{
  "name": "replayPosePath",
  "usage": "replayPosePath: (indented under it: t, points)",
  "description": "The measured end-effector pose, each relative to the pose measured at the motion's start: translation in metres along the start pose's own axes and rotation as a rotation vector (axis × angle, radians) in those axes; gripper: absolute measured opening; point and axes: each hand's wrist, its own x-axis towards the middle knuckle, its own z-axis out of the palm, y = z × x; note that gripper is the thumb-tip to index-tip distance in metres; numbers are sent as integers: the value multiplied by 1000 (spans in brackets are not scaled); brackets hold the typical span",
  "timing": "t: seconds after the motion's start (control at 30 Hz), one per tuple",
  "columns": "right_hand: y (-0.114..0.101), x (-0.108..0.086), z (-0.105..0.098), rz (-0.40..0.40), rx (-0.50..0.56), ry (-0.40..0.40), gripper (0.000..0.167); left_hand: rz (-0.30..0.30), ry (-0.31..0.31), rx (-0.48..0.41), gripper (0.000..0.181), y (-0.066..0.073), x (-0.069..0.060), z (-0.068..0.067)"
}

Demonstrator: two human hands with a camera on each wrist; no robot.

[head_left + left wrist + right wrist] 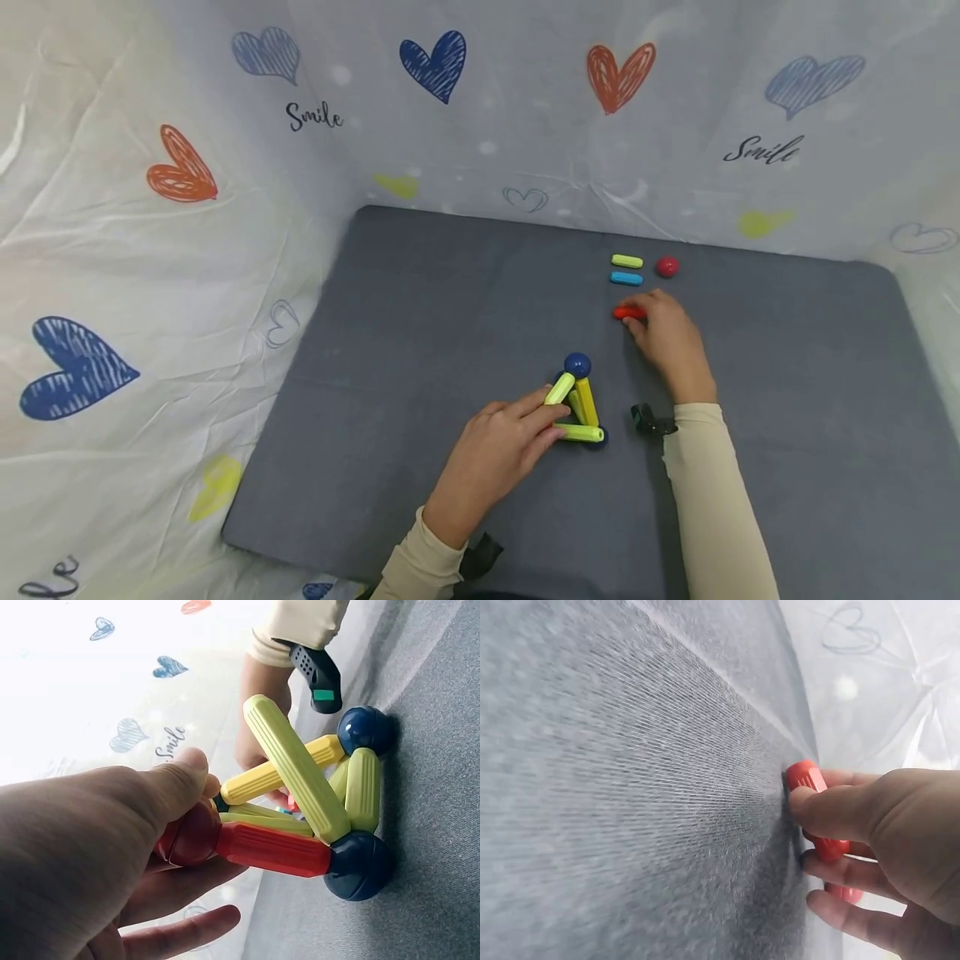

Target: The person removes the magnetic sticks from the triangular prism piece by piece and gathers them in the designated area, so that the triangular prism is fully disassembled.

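My left hand (497,450) grips a frame of ribbed rods and balls low on the mat. In the left wrist view, its thumb and fingers hold the frame's red ball (191,834). From that ball a red rod (274,849) runs to a dark blue ball (360,866). A lime rod (296,769) slants up from the same blue ball, its upper end free. The frame also has a yellow rod (587,403) and a blue ball (577,364) at the top. Farther off, my right hand (672,343) pinches a loose red rod (804,777) at the mat's surface.
Beyond the right hand lie a lime rod (627,261), a blue rod (626,278) and a red ball (667,267). The grey mat (420,300) ends at a white cloth (525,100) printed with hearts, which rises behind and at the left.
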Motion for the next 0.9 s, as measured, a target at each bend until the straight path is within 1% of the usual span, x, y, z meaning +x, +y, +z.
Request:
replayPosePath:
  t: [0.17, 0.4, 0.67, 0.9]
  points:
    - [2, 8, 1, 7, 10, 11, 25, 0, -4, 1, 30, 0, 0, 0]
    - [2, 19, 0, 34, -9, -3, 26, -8, -6, 1, 30, 1, -1, 0]
    - [1, 25, 1, 51, -6, -5, 25, -13, -19, 6, 31, 1, 0, 0]
    - [-1, 28, 1, 71, -2, -8, 29, -18, -25, 6, 31, 1, 0, -1]
